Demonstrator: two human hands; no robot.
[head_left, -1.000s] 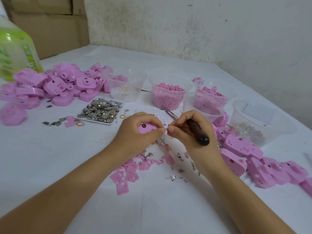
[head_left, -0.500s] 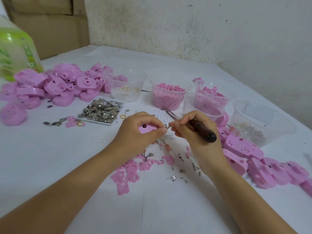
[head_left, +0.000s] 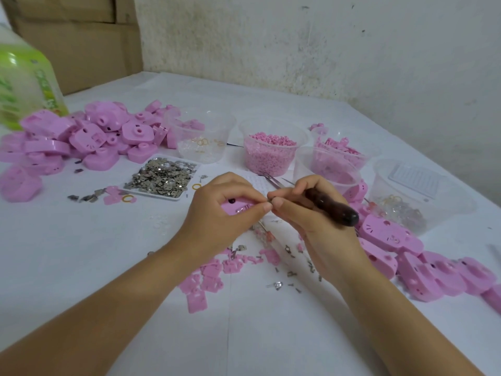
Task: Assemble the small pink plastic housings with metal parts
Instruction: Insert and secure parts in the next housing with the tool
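A pink housing sits mid-bench, gripped in the left hand, whose fingers close around it. The right hand meets it fingertip to fingertip, its fingers wrapped on a dark wooden-handled tool. Behind lie a tray of metal parts and a cup of pink pellets; finished housings sit right on the white bench.

A single head-worn view looks forward and steeply down across a white table, close to the work. Both forearms enter from the bottom corners and meet at frame centre, where the left hand and right hand sit near the lens. The wide angle bends the table's edges. A stained wall fills the upper right, cardboard boxes the upper left.
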